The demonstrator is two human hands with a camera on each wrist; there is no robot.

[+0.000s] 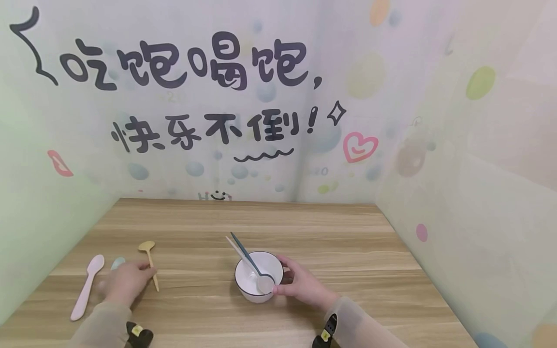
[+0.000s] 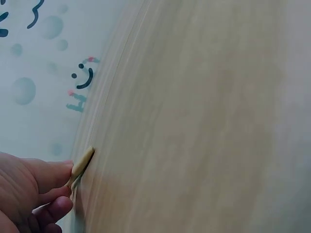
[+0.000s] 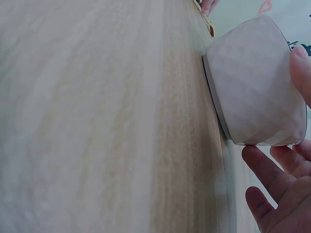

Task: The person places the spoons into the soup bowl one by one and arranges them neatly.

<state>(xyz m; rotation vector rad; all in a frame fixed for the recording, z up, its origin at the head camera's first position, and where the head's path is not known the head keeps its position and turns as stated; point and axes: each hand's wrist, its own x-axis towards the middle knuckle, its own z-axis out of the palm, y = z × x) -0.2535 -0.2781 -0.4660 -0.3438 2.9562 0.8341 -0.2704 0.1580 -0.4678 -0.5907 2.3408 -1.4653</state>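
On the left side of the table, my left hand [image 1: 127,281] pinches the handle of a yellow spoon [image 1: 147,247] between thumb and fingertips. The left wrist view shows the end of that handle [image 2: 83,165] sticking out past the fingertips. My right hand [image 1: 304,285] holds a white bowl [image 1: 252,293] by its right side, thumb at the rim. In the right wrist view the bowl [image 3: 255,82] stands on the table, its outside faceted. A dark teal handle [image 1: 241,244] and a pale handle [image 1: 233,245] lean out over its far left rim.
A pink spoon [image 1: 87,288] lies left of my left hand. Between them shows the rounded pale blue end of something [image 1: 118,262], mostly hidden by the hand. Walls with printed lettering and dots enclose the wooden table [image 1: 330,232] at the back and both sides.
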